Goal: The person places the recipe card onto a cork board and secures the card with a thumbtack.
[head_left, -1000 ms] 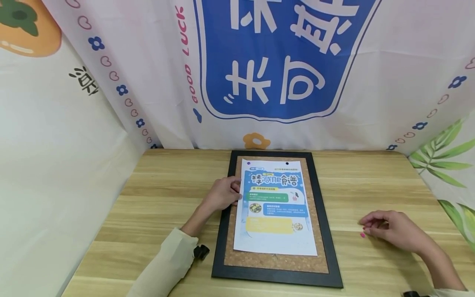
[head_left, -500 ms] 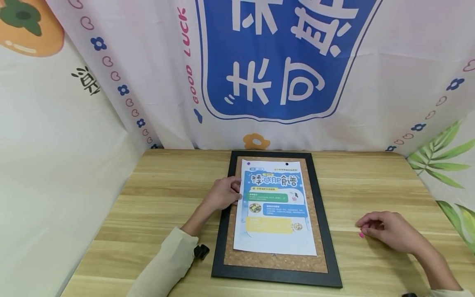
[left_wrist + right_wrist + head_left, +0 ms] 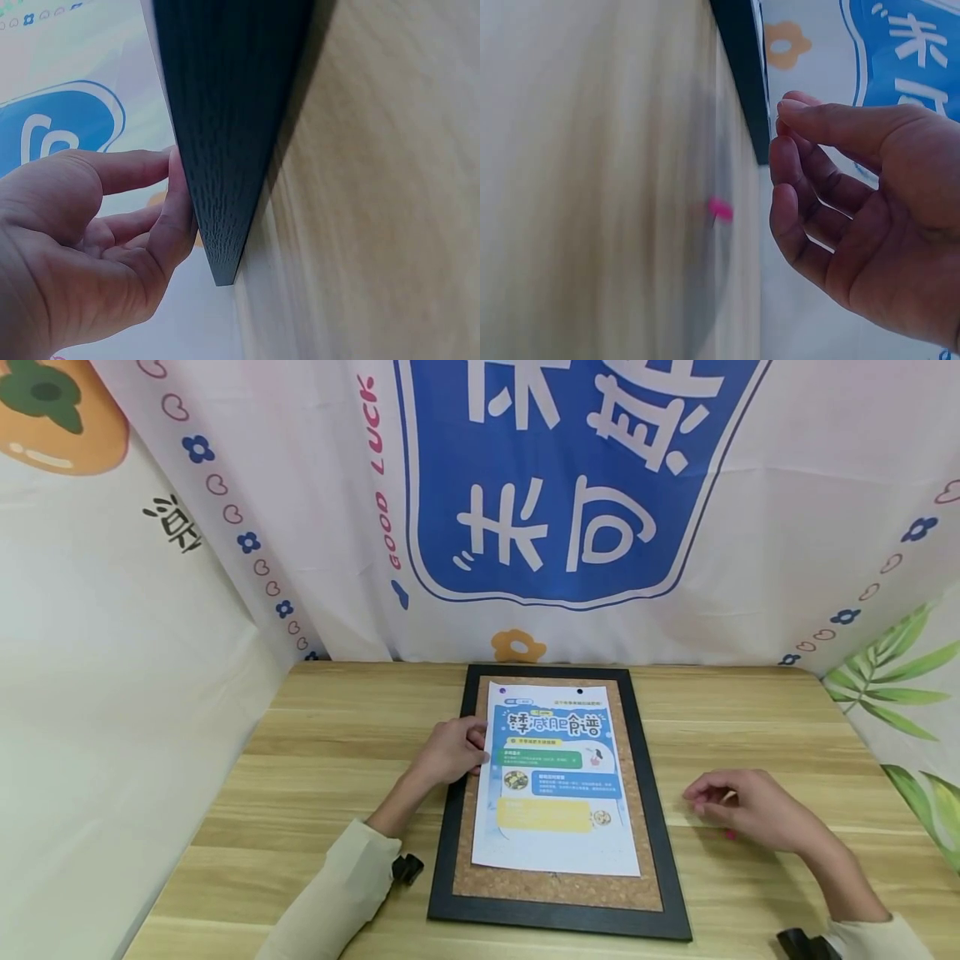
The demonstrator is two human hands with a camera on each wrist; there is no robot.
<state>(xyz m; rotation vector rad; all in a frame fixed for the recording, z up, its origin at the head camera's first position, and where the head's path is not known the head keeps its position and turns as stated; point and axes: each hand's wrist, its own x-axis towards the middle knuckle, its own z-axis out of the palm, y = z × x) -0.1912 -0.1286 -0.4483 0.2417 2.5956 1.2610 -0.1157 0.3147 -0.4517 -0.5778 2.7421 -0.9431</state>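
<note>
A printed sheet of paper (image 3: 557,852) lies on a black-framed cork board (image 3: 555,889), with a purple push pin (image 3: 502,691) and a black push pin (image 3: 580,692) in its top corners. My left hand (image 3: 452,750) holds the sheet's left edge with thumb and forefinger, reaching over the frame (image 3: 225,150). To the board's right, my right hand (image 3: 753,810) is raised with thumb and forefinger pinched together. The small red push pin in that pinch is mostly hidden by the fingertips (image 3: 793,105). Below the hand, a pink push pin (image 3: 720,209) lies on the table.
The board lies on a wood-grain table (image 3: 337,727). A printed cloth (image 3: 345,510) hangs along the table's back edge, and pale cloth also covers the left side. Dark wrist cameras (image 3: 407,868) are worn on both wrists.
My right hand has lifted and moved left toward the board, away from the pink push pin, which stays on the table. My left hand, the sheet and the board have stayed in place.
</note>
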